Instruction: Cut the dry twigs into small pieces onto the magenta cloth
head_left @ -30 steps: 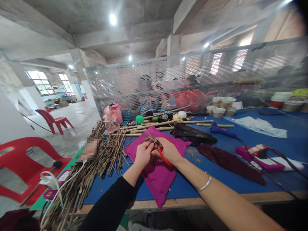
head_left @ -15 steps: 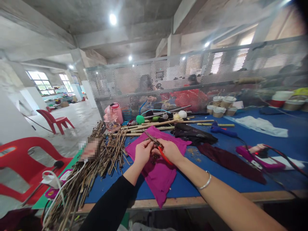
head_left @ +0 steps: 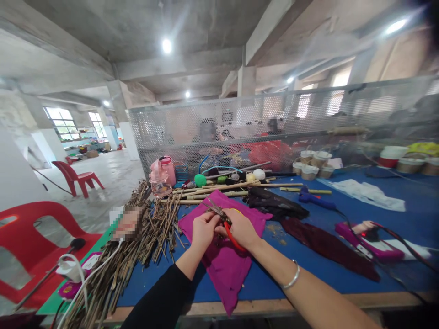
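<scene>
My right hand (head_left: pixel 243 232) is closed around a pair of scissors (head_left: pixel 233 238) with red handles, the blades pointing away and to the left. Thumb and fingers of my left hand (head_left: pixel 204 234) are pinched together beside the blades, on something small that I cannot make out. Both hands are over a magenta cloth (head_left: pixel 226 278) spread on the blue table top (head_left: pixel 274 274). Some dark brown bits show on the cloth between the hands, mostly hidden by the fingers.
Left of the cloth lies a large heap of thin brown twigs (head_left: pixel 118 265). Behind are bamboo sticks (head_left: pixel 267 185), yarn balls and a pink water bottle (head_left: pixel 162 176). On the right are dark fabric (head_left: pixel 325 242), a blue glue gun (head_left: pixel 313 197) and a purple power strip (head_left: pixel 370 242).
The view has tilted up slightly, so the table appears lower. The scissor blades look a little further apart. Both hands stay together over the cloth.
</scene>
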Available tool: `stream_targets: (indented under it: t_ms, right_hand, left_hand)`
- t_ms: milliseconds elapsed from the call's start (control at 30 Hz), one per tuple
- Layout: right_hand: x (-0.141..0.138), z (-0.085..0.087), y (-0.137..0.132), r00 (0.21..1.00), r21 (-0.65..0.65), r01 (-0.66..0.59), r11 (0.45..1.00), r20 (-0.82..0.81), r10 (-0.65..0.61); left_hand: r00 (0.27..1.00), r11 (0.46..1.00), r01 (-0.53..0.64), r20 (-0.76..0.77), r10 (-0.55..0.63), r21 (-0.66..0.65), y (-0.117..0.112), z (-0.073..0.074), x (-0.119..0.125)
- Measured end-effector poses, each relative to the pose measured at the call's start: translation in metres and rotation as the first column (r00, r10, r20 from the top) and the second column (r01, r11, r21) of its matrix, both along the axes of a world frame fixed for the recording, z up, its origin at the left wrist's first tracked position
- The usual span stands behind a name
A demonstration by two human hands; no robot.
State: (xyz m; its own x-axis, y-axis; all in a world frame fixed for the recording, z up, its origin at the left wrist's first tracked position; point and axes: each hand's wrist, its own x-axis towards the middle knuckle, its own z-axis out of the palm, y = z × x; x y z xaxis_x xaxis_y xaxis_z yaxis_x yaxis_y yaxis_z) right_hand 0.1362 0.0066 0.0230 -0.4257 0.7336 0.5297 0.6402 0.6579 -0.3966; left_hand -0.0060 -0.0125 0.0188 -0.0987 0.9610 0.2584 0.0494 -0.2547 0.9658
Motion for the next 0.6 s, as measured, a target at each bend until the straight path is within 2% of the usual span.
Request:
stream_targets:
  t_ms: [133, 333, 467, 600]
  right_hand:
    - [0.003, 0.002, 0.000, 1.000, -0.042, -0.020, 0.999, -0.025, 0.019]
    - [0.002, 0.018, 0.017, 0.998, -0.130, -0.065, 0.989, -0.017, 0.063]
    - [-0.003, 0.024, 0.019, 0.996, -0.114, -0.082, 0.990, 0.006, 0.084]
    - [-0.003, 0.019, 0.010, 0.996, -0.077, -0.084, 0.994, 0.007, 0.084]
  left_hand:
    - [1.000, 1.000, 0.003, -0.016, -0.003, 0.020, 0.002, 0.000, 0.001]
    - [0.998, 1.000, 0.001, -0.059, 0.000, 0.030, 0.015, 0.011, -0.002]
    - [0.998, 0.999, 0.040, 0.037, -0.040, 0.002, 0.017, 0.014, -0.009]
    - [0.992, 0.991, 0.085, 0.098, -0.075, -0.099, 0.006, 0.012, -0.012]
